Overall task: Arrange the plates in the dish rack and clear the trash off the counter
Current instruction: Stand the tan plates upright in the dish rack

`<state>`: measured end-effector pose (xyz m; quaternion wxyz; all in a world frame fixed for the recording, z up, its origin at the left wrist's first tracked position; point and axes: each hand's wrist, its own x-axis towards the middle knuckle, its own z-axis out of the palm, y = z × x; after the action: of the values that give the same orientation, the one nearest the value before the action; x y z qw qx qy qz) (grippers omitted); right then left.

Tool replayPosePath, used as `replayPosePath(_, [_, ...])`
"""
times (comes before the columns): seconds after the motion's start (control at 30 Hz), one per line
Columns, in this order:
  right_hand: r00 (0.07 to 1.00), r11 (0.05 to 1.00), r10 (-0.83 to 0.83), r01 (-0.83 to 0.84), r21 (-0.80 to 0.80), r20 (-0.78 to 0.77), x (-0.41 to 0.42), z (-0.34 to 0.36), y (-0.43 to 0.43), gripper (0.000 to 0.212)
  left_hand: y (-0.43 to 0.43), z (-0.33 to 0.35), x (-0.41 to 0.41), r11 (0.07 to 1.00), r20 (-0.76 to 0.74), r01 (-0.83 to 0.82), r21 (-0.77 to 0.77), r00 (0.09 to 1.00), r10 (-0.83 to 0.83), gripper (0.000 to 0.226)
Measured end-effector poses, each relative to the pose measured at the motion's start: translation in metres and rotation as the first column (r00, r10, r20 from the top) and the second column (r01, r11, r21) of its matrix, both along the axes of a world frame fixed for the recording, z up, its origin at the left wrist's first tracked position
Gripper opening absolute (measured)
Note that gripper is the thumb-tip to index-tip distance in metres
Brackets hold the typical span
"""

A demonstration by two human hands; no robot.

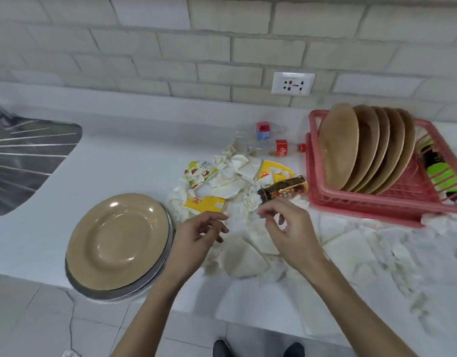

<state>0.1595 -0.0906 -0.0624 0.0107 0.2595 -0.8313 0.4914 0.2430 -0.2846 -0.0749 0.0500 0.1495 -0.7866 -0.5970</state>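
Trash (235, 173) — just past right hand (289, 233) fingers (267, 212), brown bottle (286, 189) nearest.

Head view, steeply down onto counter (119, 155)

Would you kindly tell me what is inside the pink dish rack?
The dish rack holds tan plates standing on edge and a green-and-black object beside them; the plates hide the rack's floor behind them.
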Motion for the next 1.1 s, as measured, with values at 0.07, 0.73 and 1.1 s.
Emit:
replayPosePath(0.07, [0.984, 0.993, 0.102, -0.110, 0.048, 0.144, 0.012, -0.014, -0.037, 0.017, -0.027, -0.004, 0.010, 0.996, 0.007, -0.074, -0.045, 0.997, 0.074, 0.025])
replayPosePath(0.73, [0.885, 0.838, 0.172, -0.363, 0.407, 0.433, 0.046, -0.053, -0.152, 0.037, -0.239, -0.045, 0.042, 0.740, 0.135, -0.252, -0.624, 0.898, 0.420, 0.028])
replayPosePath(1.1, [0.856, 0.870, 0.135, -0.344, 0.354, 0.499, 0.055, -0.051, -0.156, 0.038, -0.234, -0.005, 0.043, 0.849, -0.076, -0.390, -0.357, 0.918, 0.390, 0.039])
